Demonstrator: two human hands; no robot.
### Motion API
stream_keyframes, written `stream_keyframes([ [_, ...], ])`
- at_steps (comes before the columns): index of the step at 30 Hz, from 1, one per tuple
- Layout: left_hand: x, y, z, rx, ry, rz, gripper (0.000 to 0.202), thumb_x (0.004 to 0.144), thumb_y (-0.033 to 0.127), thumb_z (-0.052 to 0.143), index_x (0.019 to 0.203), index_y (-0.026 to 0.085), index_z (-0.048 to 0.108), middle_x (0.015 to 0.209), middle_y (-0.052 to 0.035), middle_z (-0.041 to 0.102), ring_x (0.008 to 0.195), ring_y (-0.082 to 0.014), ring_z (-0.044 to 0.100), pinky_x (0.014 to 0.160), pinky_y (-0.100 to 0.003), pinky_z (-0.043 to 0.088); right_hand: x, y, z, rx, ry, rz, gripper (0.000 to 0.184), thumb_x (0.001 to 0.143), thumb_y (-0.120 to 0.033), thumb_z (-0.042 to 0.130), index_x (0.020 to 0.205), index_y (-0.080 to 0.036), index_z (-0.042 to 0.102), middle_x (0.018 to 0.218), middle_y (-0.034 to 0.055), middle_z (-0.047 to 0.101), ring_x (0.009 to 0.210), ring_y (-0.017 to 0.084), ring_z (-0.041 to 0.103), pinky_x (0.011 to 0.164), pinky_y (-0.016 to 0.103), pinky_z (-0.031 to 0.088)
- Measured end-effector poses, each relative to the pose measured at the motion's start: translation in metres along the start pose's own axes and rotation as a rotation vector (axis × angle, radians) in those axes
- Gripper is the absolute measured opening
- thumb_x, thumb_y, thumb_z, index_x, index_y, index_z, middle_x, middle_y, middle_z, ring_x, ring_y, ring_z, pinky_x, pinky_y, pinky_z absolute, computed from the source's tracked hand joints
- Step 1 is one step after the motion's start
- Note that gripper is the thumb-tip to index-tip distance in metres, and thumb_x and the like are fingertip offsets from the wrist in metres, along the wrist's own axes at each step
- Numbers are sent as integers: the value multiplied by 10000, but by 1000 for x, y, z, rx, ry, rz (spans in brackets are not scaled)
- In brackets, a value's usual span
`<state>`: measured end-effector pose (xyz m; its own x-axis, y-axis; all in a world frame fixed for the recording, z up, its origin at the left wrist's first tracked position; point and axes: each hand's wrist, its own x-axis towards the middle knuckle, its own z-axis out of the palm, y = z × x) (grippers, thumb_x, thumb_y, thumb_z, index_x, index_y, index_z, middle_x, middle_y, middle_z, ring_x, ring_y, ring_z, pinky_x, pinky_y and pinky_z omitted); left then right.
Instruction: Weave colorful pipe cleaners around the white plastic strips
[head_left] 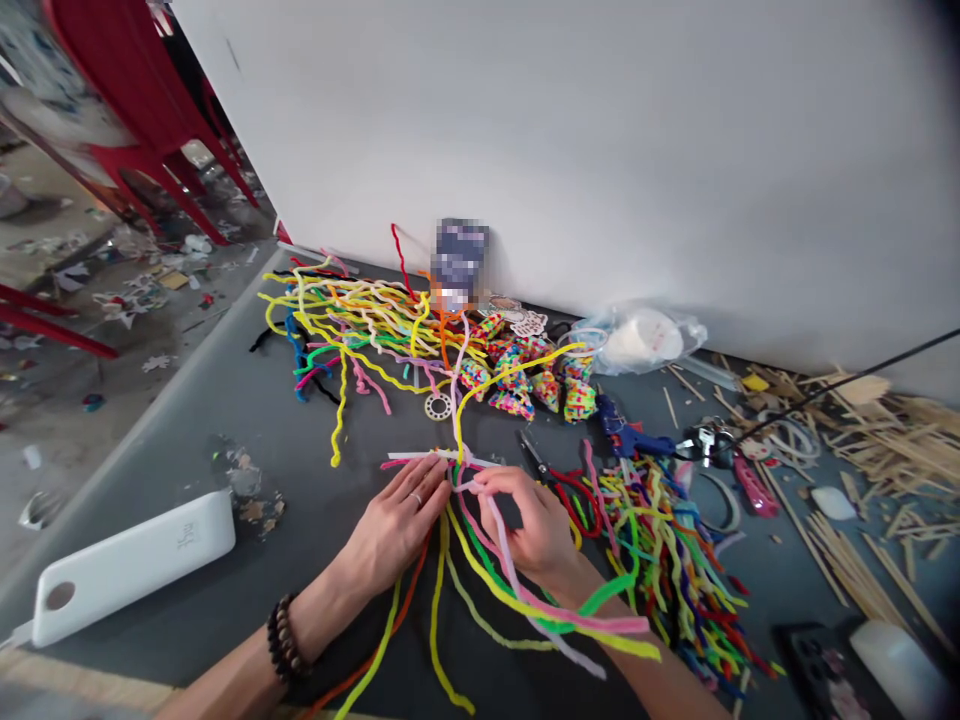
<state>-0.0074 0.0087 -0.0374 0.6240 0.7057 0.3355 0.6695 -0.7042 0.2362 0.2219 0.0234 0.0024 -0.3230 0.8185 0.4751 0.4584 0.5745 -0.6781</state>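
My left hand (397,520) lies flat with fingers stretched out, pressing on a bundle of coloured pipe cleaners (480,590) that fans toward me across the grey table (225,420). My right hand (525,525) is closed in a pinch on a pink pipe cleaner (504,545) at the bundle's top, where a white stick (435,456) crosses it. A long yellow pipe cleaner (495,378) arcs up from that spot. Pink, yellow and green strands drape over my right wrist.
A large heap of pipe cleaners (352,320) lies at the back, another heap (660,540) to the right. Bead-covered shapes (525,380), a blue glue gun (626,435), black scissors (534,458), wooden sticks (885,440), a white power bank (127,565) and a plastic bag (645,340) surround them.
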Motion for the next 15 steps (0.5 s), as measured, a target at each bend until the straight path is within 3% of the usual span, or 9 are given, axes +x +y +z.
stream_keyframes([
  [6, 12, 0, -2, -3, -104, -23, 378, 1035, 92, 395, 1382, 77, 545, 1586, -170, 502, 1542, -283, 376, 1230, -464, 450, 10, -7, -12, -60, -196, -60, 227, 939, -99, 588, 1116, -236, 628, 1069, 51, 783, 985, 187, 767, 905, 284, 604],
  [11, 20, 1, -7, -7, -207, -33, 411, 983, 53, 407, 1367, 84, 548, 1568, -178, 519, 1509, -295, 435, 1253, -462, 410, 11, -10, -9, -53, -169, -43, 213, 945, -90, 590, 1091, -236, 644, 1026, 34, 787, 928, 173, 768, 871, 272, 599],
  [15, 16, 0, -5, -49, -188, -29, 532, 931, 23, 412, 1459, 55, 463, 1596, -213, 470, 1552, -312, 353, 1263, -488, 387, 18, -9, -10, 13, -190, -16, 264, 979, -84, 587, 1156, -250, 691, 1085, 41, 779, 999, 161, 751, 937, 259, 577],
])
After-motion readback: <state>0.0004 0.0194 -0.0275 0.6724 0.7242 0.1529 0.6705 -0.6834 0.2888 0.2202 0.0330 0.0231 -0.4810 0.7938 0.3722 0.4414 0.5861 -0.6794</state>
